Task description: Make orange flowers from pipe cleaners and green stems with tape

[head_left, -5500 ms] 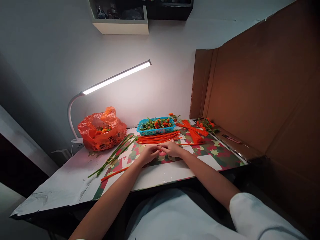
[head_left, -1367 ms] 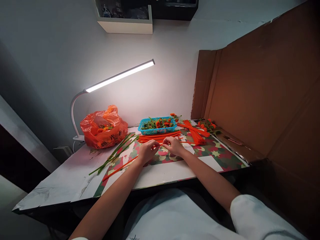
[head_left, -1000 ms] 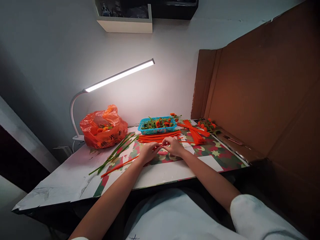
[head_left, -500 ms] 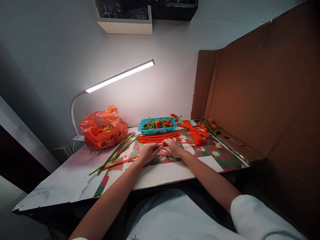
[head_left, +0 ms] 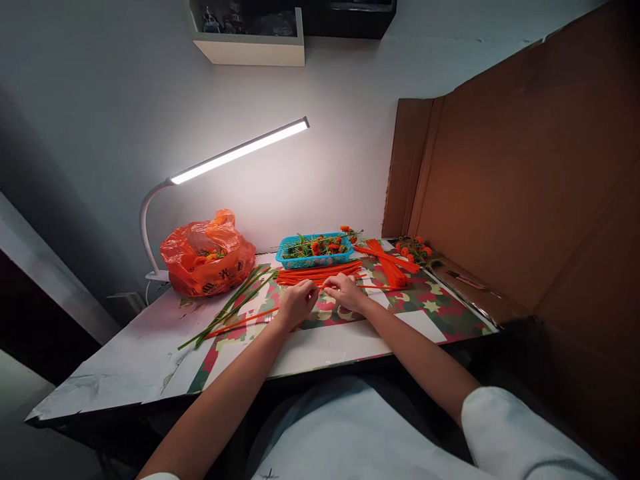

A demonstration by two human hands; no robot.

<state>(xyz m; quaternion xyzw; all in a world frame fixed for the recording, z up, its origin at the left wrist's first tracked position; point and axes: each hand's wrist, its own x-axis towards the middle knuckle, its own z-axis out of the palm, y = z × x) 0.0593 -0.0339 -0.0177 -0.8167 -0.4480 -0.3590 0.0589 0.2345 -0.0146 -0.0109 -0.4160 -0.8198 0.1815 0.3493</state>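
My left hand and my right hand are close together over the camouflage-patterned mat, both with fingers pinched. An orange stem-like stick runs from the lower left up to my left hand, and a thin orange length shows between the two hands. Just behind them lies a row of orange sticks. A blue basket of orange flowers and green stems stands beyond. To the right, crossed orange bundles rest on the mat. Long green stems lie left of my hands.
A red plastic bag with flowers sits at the back left beside a lit lamp. Orange flowers and a cutter-like tool lie right, by a tall cardboard sheet. A shelf hangs above.
My hands have shifted slightly, and a small gap now shows between their fingertips. The curved pinkish shape under the fingers no longer shows.
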